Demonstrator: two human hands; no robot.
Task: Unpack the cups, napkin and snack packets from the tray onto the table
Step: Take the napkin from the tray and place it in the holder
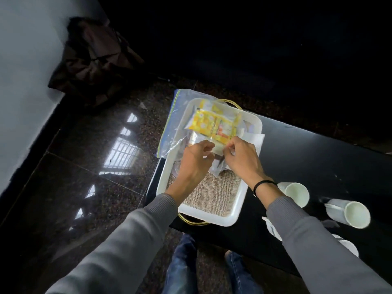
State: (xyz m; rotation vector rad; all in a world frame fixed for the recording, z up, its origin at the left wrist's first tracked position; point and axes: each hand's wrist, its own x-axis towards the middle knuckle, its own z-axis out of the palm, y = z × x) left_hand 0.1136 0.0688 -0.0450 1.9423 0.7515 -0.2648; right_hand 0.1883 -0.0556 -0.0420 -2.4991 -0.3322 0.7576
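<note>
at the bottom of the frame we see two grey sleeves stretched over a white tray (pixel 230 218) lined with a woven mat (pixel 214 194), on a black table (pixel 318 158). at lower right a white cup (pixel 296 193) and a second cup (pixel 352 213) sit on the table, beside the tray. mid-frame, the left hand (pixel 194 160) and right hand (pixel 241 158), fingers curled, pinch the near edge of a clear plastic bag (pixel 172 126) holding yellow snack packets (pixel 212 124), over the tray's far end.

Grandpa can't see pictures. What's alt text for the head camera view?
The left hand and right hand pinch a clear zip bag of yellow snack packets over a white tray on a black table. Two white cups sit nearby.
</note>
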